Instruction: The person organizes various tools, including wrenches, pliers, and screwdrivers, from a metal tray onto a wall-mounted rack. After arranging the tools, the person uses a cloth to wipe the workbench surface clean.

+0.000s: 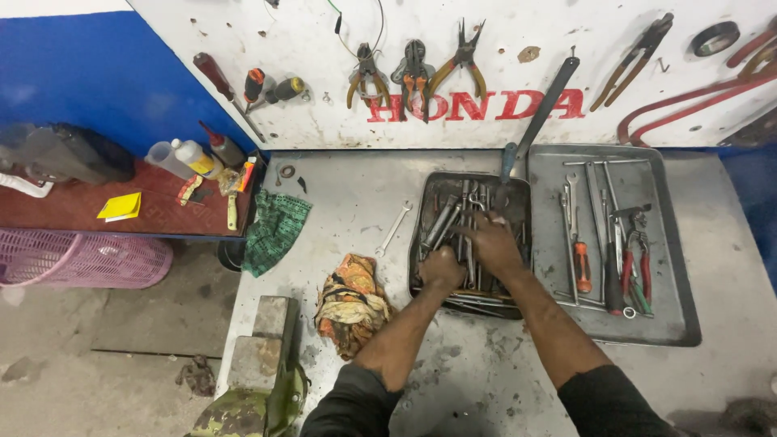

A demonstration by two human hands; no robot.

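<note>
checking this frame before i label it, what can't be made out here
- Head view: what the left hand grips, if anything; its curled fingers sink among the tools in the dark tray.
- Head view: the right hand fingertips cover whichever wrench they touch.
- Head view: the bench vise is cut off by the bottom edge.
- Head view: the sockets and wrenches in the tray overlap, too small to tell apart.
</note>
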